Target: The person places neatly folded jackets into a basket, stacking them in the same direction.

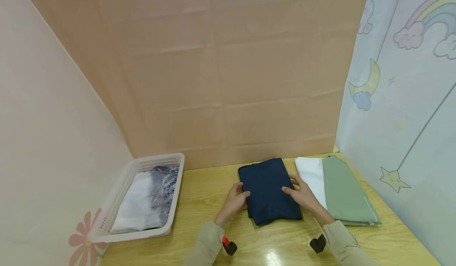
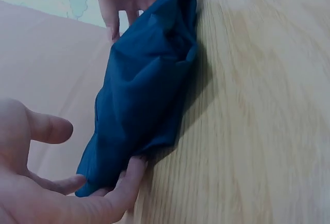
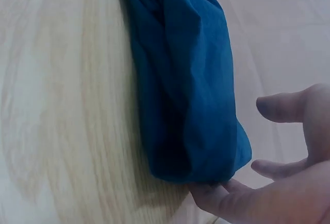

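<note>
A folded navy cloth [image 1: 268,190], perhaps a garment, lies on the table between my two hands. Along its left edge is my left hand [image 1: 234,202]; the left wrist view shows the fingertips [image 2: 135,170] at and partly under the cloth's edge, with the thumb raised away from it. My right hand [image 1: 303,194] is at the opposite edge. Seen from the right wrist, its fingers [image 3: 211,197] touch the underside of the cloth's end, while the thumb [image 3: 281,106] stands apart from the fabric. Loose folds show along the cloth's near side.
To the left stands a white plastic basket [image 1: 171,218] holding a folded white and grey printed cloth [image 1: 142,198]. A folded white and green cloth [image 1: 347,192] lies right of the navy one, close to my right hand. A tan sheet [image 1: 221,80] hangs behind the wooden table [image 1: 203,194].
</note>
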{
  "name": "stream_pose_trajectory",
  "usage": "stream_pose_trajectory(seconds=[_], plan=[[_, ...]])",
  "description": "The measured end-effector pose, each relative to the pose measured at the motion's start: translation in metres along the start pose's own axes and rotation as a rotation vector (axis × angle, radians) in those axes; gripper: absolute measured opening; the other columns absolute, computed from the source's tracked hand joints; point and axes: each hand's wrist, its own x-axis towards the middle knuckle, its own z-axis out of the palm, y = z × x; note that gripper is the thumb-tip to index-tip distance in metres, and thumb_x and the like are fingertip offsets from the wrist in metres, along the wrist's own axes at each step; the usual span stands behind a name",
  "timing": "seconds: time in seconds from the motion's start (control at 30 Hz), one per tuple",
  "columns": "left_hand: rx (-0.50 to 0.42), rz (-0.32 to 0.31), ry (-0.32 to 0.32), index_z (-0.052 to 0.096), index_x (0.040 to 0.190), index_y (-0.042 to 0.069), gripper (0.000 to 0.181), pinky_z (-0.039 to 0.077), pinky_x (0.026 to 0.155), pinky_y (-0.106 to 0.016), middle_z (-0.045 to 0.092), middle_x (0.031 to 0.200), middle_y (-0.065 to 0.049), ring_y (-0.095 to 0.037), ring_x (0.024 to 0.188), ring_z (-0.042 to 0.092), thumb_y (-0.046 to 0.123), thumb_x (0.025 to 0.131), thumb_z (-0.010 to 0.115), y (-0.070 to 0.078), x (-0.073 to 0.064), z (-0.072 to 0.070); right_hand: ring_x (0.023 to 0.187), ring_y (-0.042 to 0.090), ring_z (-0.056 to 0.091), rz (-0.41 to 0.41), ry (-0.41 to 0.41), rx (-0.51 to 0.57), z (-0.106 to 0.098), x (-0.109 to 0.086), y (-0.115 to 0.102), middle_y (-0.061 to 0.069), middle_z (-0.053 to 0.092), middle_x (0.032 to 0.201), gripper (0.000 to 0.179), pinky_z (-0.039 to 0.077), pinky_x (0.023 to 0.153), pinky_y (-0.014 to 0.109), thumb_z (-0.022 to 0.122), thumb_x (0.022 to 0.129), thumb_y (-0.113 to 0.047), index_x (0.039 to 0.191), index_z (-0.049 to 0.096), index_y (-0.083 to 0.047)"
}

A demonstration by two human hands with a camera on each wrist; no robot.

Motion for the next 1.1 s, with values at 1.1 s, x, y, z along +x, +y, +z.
stream_pose_trajectory(seconds=[1.1], plan=[[0.053,0.020,0.020,0.047,0.151,0.003,0.059,0.039,0.118,-0.066,0.036,0.165,-0.032,-0.051,0.150,0.040,0.014,0.099,0.072,0.005,0.002,0.014,0.112,0.031,0.072,0.016,-0.197,0.356,-0.005,0.006,0.014,0.043,0.036,0.159,0.080,0.062,0.088,0.046,0.063,0.103,0.000,0.170,0.018,-0.005]])
